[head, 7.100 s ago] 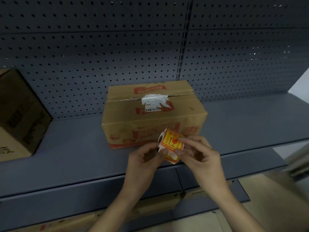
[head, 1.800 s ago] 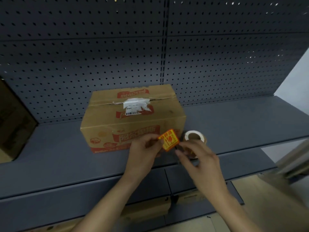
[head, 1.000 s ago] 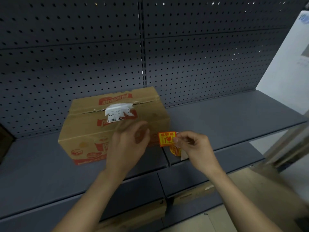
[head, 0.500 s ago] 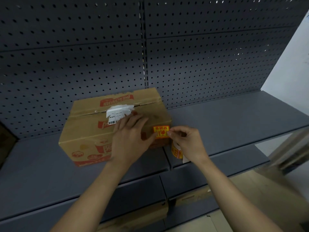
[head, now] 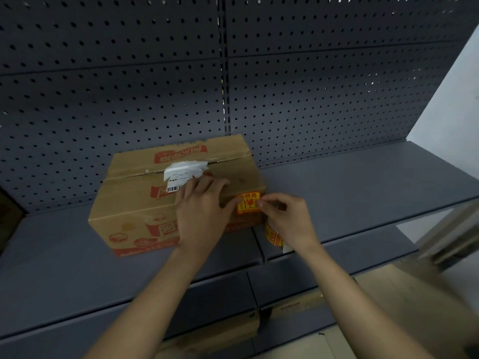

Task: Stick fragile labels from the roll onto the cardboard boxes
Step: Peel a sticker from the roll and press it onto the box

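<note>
A brown cardboard box (head: 134,200) with red print and a torn white shipping label stands on the grey shelf. An orange fragile label (head: 248,202) lies at the box's front right top edge. My right hand (head: 287,218) pinches the label's right end between thumb and forefinger. My left hand (head: 202,216) rests flat on the box top, fingers spread, its thumb touching the label's left side. The label roll (head: 272,235) stands on the shelf beside the box, mostly hidden under my right hand.
A dark pegboard wall (head: 233,73) rises behind the grey shelf (head: 363,177). A lower shelf (head: 207,301) sits below, with cardboard (head: 223,330) under it. A dark box edge (head: 7,216) shows at the far left. A pale wall lies to the right.
The roll went from my hands to the shelf. My left hand moved onto the box top. My right hand carried the peeled label up to the box's right top edge.
</note>
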Available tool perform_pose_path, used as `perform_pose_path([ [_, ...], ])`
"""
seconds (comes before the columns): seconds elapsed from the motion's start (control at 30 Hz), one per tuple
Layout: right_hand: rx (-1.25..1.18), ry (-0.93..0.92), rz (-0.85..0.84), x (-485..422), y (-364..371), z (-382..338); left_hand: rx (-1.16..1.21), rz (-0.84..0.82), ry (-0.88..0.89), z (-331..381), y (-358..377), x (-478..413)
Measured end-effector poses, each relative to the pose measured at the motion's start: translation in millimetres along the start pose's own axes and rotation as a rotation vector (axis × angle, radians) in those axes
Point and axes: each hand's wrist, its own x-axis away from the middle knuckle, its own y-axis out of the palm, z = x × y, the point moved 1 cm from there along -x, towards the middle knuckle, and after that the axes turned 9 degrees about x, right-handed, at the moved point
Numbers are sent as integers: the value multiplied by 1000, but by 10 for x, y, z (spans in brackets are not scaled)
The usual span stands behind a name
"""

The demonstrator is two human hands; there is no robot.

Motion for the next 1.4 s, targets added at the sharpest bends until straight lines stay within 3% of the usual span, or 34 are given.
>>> perform_pose_path([
  [0.23,77,29,58,-16,19,12,17,-1,-21,9,5,-15],
  [0.43,351,-31,139,11,-62,-52,28,-6,-46,25,-15,-21],
  [0.8,357,-201,30,-100,-55,-130,43,-4,-48,17,-25,-24],
  [1.4,395,-243,25,-61,-29,-20,-101,-20,42,-15,29,40],
])
